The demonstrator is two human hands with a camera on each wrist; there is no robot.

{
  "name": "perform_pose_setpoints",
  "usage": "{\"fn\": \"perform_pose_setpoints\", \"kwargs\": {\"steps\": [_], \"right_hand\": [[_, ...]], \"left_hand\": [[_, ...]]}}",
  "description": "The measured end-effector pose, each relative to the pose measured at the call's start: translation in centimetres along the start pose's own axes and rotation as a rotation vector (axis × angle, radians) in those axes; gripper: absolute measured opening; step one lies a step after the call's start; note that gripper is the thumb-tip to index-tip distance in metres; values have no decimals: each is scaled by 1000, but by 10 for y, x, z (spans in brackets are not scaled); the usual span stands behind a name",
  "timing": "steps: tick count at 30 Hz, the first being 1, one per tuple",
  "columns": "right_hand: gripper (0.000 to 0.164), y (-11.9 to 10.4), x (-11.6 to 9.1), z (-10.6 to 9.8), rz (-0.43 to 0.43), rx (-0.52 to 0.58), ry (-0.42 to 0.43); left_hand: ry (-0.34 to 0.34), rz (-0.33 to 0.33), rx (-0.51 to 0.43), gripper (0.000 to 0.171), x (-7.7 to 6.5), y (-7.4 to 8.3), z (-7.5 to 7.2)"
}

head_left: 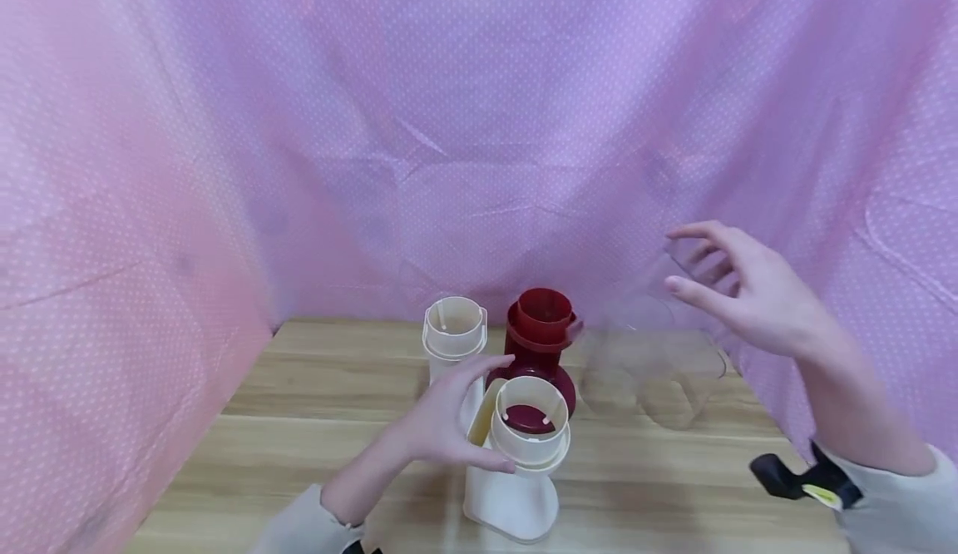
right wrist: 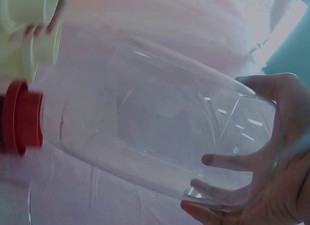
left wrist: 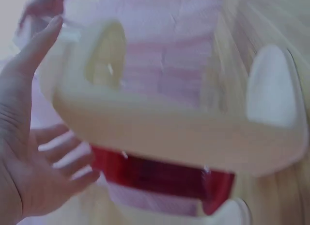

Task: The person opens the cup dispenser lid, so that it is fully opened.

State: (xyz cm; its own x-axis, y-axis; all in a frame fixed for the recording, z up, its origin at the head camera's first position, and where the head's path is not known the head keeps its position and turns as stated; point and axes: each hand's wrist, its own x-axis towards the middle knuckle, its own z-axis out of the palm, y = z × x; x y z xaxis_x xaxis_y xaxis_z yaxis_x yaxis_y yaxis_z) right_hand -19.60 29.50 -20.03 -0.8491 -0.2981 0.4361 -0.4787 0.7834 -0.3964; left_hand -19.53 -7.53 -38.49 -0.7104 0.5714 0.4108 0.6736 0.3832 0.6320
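Observation:
A large see-through plastic container (right wrist: pixel 160 113) hangs in the air, tilted, my right hand (head_left: pixel 756 296) gripping its rounded end with spread, curved fingers. Its other end points toward the red stand (head_left: pixel 542 346). My left hand (head_left: pixel 449 425) lies beside the nearest white stand (head_left: pixel 516 500), thumb and forefinger spread either side of its round collar (head_left: pixel 530 446). In the left wrist view the left fingers (left wrist: pixel 63 157) are extended and apart, with the palm facing the stand. That stand has a ring-shaped top, a side column and a flat rounded foot.
Another white stand (head_left: pixel 452 342) is at the back left, next to the red one. To the right, a second clear container (head_left: pixel 674 400) is on the wooden table (head_left: pixel 314 421). Pink dotted cloth (head_left: pixel 479 121) hangs behind and along both sides.

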Motion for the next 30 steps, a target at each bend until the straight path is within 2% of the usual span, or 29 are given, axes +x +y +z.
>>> {"fn": "perform_pose_setpoints", "kwargs": {"steps": [2,5,8,11,14,17,20,22,26,30], "right_hand": [[56,14,-5,-8,75,-38,-21],[61,32,-13,-18,206,-104,-72],[73,48,-19,-25,316,-176,-138],[83,65,-24,-29,374,-205,-193],[87,76,-25,-31,392,-221,-219],[88,82,-26,-32,395,-235,-219],[88,86,-26,-33,401,-250,-204],[87,89,-26,-35,404,-257,-191],[86,96,-25,-40,404,-267,-164],[87,105,-25,-45,426,-294,-129]], "left_hand": [[52,-4,16,111,2,12,3],[94,10,-5,100,7,25,10],[109,18,-44,85,9,30,15],[102,10,-60,77,9,29,16],[57,15,-83,77,9,25,10],[-6,70,-94,77,11,20,2],[-28,114,-90,79,10,18,-2],[-6,100,-76,85,8,22,-1],[95,18,-10,91,0,32,6],[155,-21,38,87,-5,36,11]]}}
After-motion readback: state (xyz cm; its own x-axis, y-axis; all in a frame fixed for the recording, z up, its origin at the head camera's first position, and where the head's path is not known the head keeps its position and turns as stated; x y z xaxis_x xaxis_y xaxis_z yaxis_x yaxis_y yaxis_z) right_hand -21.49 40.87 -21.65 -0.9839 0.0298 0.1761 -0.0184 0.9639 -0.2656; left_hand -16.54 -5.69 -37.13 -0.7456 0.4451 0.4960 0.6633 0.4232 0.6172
